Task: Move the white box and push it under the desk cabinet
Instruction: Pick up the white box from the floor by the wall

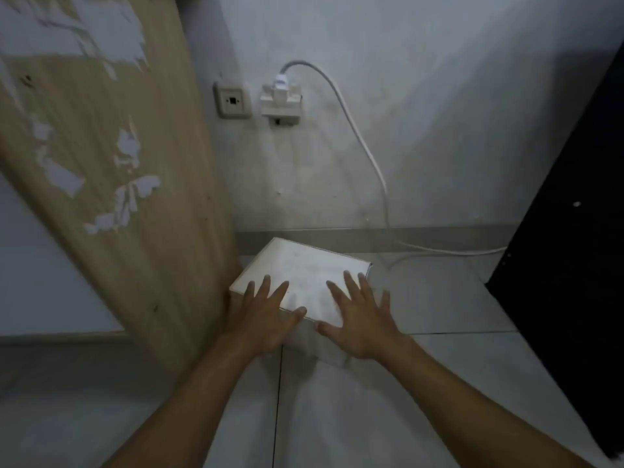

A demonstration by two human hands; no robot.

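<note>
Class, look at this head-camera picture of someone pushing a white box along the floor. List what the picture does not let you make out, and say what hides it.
- Near face of the white box, head view: covered by the left hand and right hand.
- Where the white cable ends: it runs behind the black panel.
- Whether the box touches the wooden panel: dim and blurred there.
- The desk cabinet's top: cut off by the frame edge.

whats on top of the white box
Both hands lie flat, fingers spread, on the white box: left hand near its left corner, right hand near its front edge. The surface beneath them is hidden.
</note>
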